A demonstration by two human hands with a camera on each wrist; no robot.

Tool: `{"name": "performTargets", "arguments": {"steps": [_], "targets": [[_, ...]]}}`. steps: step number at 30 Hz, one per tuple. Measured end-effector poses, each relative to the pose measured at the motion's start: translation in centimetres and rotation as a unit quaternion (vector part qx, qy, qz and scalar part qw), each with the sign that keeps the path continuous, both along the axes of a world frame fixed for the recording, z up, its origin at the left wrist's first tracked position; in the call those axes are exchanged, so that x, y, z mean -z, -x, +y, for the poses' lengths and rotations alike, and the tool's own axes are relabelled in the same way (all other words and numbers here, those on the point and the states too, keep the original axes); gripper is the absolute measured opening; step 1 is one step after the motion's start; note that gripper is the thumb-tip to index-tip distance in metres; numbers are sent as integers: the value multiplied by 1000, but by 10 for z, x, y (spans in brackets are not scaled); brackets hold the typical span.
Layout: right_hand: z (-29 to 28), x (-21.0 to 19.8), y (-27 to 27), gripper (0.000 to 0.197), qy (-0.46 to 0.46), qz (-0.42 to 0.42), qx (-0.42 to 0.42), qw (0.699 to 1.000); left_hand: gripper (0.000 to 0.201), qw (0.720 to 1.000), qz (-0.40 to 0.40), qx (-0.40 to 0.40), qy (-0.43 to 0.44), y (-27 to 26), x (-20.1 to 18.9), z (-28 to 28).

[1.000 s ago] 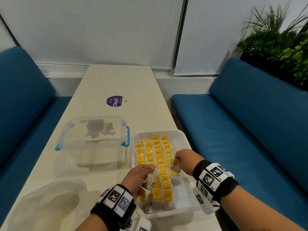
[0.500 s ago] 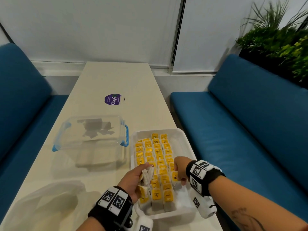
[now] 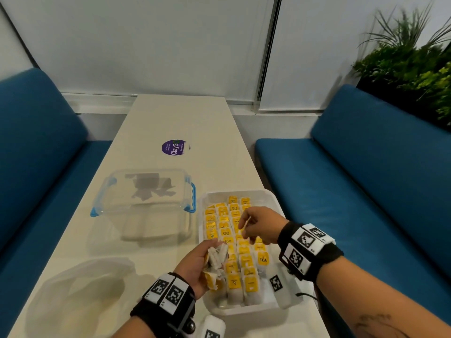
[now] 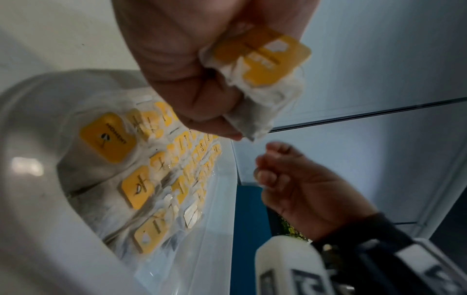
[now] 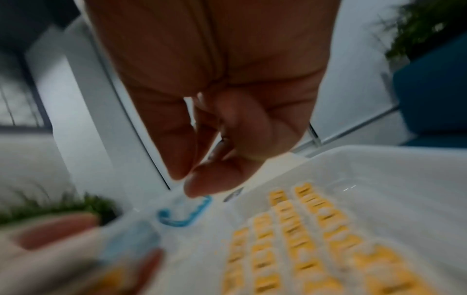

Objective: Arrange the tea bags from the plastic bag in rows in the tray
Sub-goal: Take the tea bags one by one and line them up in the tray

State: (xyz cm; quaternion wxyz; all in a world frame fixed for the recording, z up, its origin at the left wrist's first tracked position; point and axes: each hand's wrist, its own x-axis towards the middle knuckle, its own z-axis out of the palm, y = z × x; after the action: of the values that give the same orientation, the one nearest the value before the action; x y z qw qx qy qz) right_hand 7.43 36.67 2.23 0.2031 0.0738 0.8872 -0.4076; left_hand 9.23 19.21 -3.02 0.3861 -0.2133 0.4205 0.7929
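A white tray [image 3: 271,195] stands at the table's near right, with rows of yellow-tagged tea bags [image 3: 234,279] laid in it. My left hand [image 3: 197,262] hovers at the tray's left edge and grips a small bunch of tea bags [image 3: 217,258]; the left wrist view shows this bunch [image 4: 262,79] squeezed in curled fingers. My right hand [image 3: 253,228] hangs over the middle of the tray with loosely curled fingers and nothing in them, a short way from the bunch. The right wrist view is blurred and shows the right hand [image 5: 215,139] empty above the tea bag rows [image 5: 303,239].
A crumpled clear plastic bag [image 3: 80,289] lies at the table's near left. A clear box with blue clasps [image 3: 144,198] stands left of the tray. Further back lies a purple sticker [image 3: 173,147]. Blue benches [image 3: 366,191] flank the table, and a plant [image 3: 415,64] stands at the right.
My right hand has let go of a tea bag in the tray's right row, then lifted up and away, empty. My left hand stays put with its bunch.
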Motion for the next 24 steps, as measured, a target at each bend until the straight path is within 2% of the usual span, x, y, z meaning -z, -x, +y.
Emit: {"name": "performTargets", "arguments": {"steps": [2, 4, 6, 12, 15, 17, 19, 24], "targets": [[-14, -11, -7, 34, 73, -18, -44, 996, 25, 1000, 8, 1, 0, 0, -2, 0], [-26, -12, -11, 45, 50, -20, -117, 992, 29, 1000, 20, 5, -2, -1, -3, -1], [-32, -7, -14, 46, -5, 6, -156, 988, 29, 1000, 24, 16, -9, -2, -3, -3], [-29, -2, -21, 25, 15, 19, -124, 992, 28, 998, 19, 35, -43, -5, -3, -8], [-35, 0, -22, 7, 8, 43, -120, 992, 27, 997, 37, 63, -25, -7, -5, -7], [-37, 1, -21, 21, -7, 58, -104, 993, 21, 995, 58, 82, -7, -10, -8, -7], [-39, 0, -20, 23, 8, 64, -71, 995, 16, 994, 65, 88, -9, -11, -9, -6], [-25, -7, -19, 22, 26, 72, 28, 997, 37, 996, 55, 25, -58, -7, -10, -8]]}}
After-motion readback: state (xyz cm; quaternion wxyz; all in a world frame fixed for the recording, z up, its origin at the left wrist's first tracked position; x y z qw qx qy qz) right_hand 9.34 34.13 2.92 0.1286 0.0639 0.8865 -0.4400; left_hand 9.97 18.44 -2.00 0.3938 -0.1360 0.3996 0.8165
